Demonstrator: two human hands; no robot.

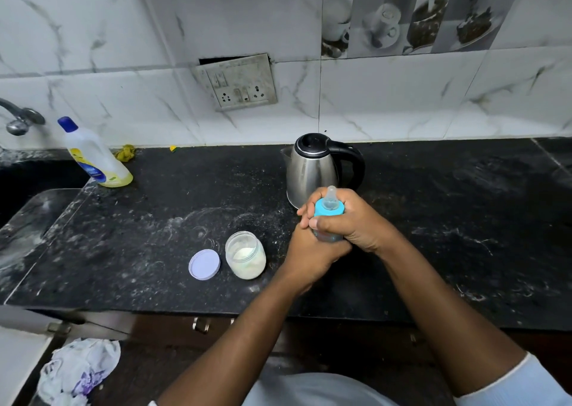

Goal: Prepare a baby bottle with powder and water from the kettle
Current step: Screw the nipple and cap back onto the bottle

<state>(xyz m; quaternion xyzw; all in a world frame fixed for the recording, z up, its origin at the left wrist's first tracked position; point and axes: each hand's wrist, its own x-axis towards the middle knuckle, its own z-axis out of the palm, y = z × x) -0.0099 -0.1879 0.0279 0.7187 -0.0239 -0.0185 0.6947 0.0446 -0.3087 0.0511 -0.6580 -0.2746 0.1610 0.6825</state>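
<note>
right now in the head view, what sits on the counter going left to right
detergent bottle → yellow rag → purple lid → open powder jar → baby bottle, gripped by left hand and right hand. Kettle left out: it overlaps the bottle.

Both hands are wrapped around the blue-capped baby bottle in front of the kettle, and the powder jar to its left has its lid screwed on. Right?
Not quite. The head view shows the powder jar open, its lid lying on the counter beside it. The left hand and right hand do hold the baby bottle before the kettle.
</note>
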